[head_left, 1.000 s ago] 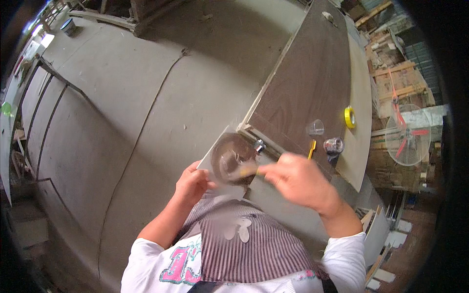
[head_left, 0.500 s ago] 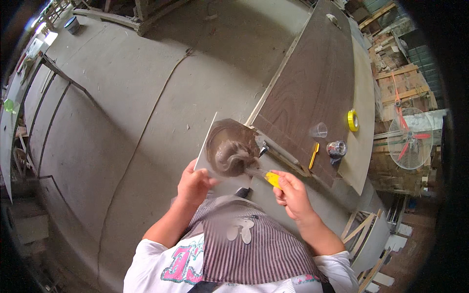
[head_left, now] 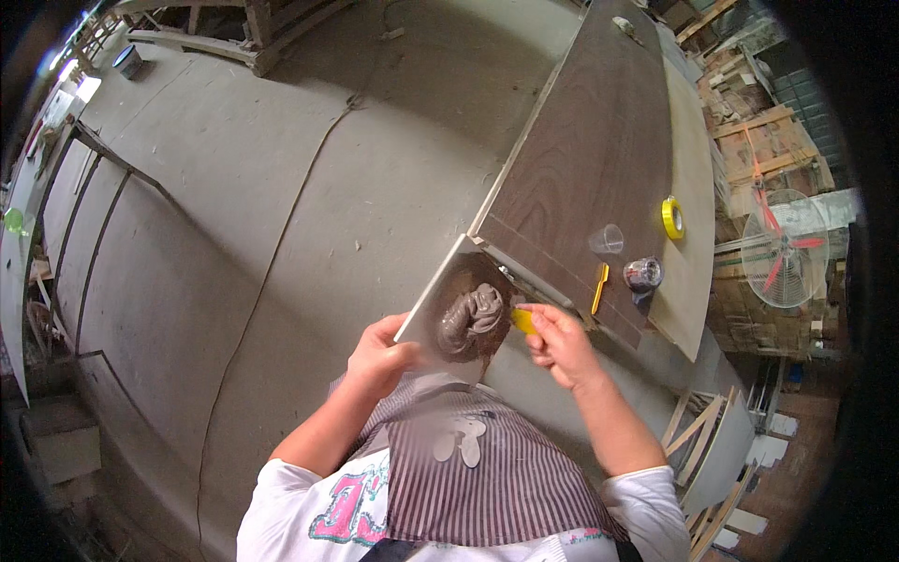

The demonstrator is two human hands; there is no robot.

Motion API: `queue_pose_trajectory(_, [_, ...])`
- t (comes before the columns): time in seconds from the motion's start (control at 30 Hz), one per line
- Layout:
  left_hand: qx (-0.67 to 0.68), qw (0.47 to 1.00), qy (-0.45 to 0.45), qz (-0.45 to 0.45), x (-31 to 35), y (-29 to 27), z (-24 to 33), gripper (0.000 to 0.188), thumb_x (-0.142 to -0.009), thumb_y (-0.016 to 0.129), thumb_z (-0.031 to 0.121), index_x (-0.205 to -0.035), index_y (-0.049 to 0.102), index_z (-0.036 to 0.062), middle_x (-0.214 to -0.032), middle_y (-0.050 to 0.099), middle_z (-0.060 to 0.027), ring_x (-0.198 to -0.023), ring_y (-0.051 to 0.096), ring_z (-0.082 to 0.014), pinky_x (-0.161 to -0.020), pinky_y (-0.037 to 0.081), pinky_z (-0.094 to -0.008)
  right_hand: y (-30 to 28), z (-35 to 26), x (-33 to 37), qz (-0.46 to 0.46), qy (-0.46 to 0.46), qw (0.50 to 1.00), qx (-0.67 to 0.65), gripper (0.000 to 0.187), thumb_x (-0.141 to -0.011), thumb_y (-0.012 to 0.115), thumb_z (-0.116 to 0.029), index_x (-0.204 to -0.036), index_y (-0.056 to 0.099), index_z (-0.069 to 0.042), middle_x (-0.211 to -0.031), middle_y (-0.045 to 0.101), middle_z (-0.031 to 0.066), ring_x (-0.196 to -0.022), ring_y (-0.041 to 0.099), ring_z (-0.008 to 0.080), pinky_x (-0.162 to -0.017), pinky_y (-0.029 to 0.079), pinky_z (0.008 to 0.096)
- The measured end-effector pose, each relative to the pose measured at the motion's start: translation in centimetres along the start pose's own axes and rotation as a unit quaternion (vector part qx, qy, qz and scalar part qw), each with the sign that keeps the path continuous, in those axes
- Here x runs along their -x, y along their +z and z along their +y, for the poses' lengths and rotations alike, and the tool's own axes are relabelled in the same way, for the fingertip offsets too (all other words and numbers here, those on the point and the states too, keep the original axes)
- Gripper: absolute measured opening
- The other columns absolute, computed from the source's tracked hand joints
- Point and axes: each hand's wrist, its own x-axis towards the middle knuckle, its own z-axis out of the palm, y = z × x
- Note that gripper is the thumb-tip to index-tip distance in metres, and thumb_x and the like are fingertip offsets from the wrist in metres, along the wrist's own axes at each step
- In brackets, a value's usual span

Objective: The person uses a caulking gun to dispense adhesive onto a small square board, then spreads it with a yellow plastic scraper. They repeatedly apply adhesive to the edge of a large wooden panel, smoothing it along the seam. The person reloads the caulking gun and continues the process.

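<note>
My left hand (head_left: 382, 356) grips the near left edge of a flat mixing board (head_left: 433, 304), thumb on top, and holds it tilted in front of my apron. A thick mound of grey-brown putty (head_left: 473, 318) lies on the board, with a darker smear around it. In my right hand (head_left: 559, 345) is a putty knife with a yellow handle (head_left: 523, 321), pinched between thumb and fingers. The knife is at the board's right edge, beside the putty; its blade is hard to make out.
A dark wood-grain panel (head_left: 590, 159) lies at the right on a worktable. On it are yellow tape (head_left: 673, 217), a clear cup (head_left: 609, 239), a jar (head_left: 643, 273) and a yellow cutter knife (head_left: 600, 288). A fan (head_left: 785, 248) stands farther right. A cable (head_left: 281, 239) crosses the floor.
The putty knife has moved from the putty's lower right to the board's right edge. The board is turned and tilted differently, and the putty is heaped into a more compact mound.
</note>
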Motion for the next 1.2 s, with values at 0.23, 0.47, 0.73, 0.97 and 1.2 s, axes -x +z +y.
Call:
queue_pose_trajectory(0.23, [-0.072,0.994,-0.078,-0.036,-0.8,1.4,0.3,0.049,-0.079,0.066,0.010,-0.124,0.060,-0.0054,-0.104,0.068,-0.0101,-0.091,0.065,-0.0179,-0.083,0.053,-0.0310,1.1,-9.3,-2.9,-0.181,-0.011,0.892,0.415,0.028,-0.097,0.055,-0.025,-0.114,0.069,-0.008,-0.081,0.061,-0.0019,-0.066,0.051,0.0065,-0.061,0.044,0.0235])
queue_pose_trajectory(0.47, [-0.093,0.990,-0.103,0.025,-1.7,2.4,0.0,0.040,-0.085,0.063,0.011,-0.121,0.058,-0.0067,-0.098,0.068,-0.0123,-0.080,0.069,-0.0210,-0.071,0.060,-0.0367,8.2,-11.3,-2.5,-0.250,-0.137,0.659,0.696,0.026,-0.085,0.058,-0.022,-0.100,0.073,-0.008,-0.092,0.070,0.0160,-0.089,0.068,0.0311,-0.077,0.053,0.0397])
queue_pose_trajectory(0.73, [-0.063,0.991,-0.093,0.076,-2.4,1.0,-0.2,0.042,-0.083,0.062,0.015,-0.121,0.058,-0.0042,-0.103,0.066,-0.0126,-0.087,0.066,-0.0217,-0.075,0.057,-0.0362,12.6,-8.2,1.8,-0.245,-0.221,0.386,0.862,0.013,-0.076,0.063,-0.009,-0.085,0.070,-0.003,-0.086,0.065,0.0137,-0.088,0.065,0.0304,-0.072,0.053,0.0422])
queue_pose_trajectory(0.97, [0.156,0.987,-0.031,0.015,-1.8,-2.4,-1.3,0.036,-0.084,0.060,0.014,-0.117,0.056,0.0005,-0.094,0.062,-0.0056,-0.086,0.063,-0.0200,-0.080,0.054,-0.0432,8.5,-10.1,4.0,-0.036,-0.399,0.607,0.686,0.023,-0.080,0.069,-0.014,-0.102,0.072,-0.009,-0.079,0.059,0.0119,-0.076,0.061,0.0298,-0.065,0.050,0.0411])
queue_pose_trajectory(1.2, [0.159,0.986,-0.048,0.002,-2.3,-3.1,-1.6,0.042,-0.083,0.062,0.016,-0.123,0.054,0.0023,-0.098,0.063,-0.0037,-0.093,0.062,-0.0183,-0.088,0.051,-0.0469,8.5,-10.0,4.3,-0.004,-0.365,0.647,0.669,0.023,-0.083,0.069,-0.016,-0.104,0.072,-0.011,-0.073,0.059,0.0133,-0.068,0.061,0.0302,-0.062,0.050,0.0405])
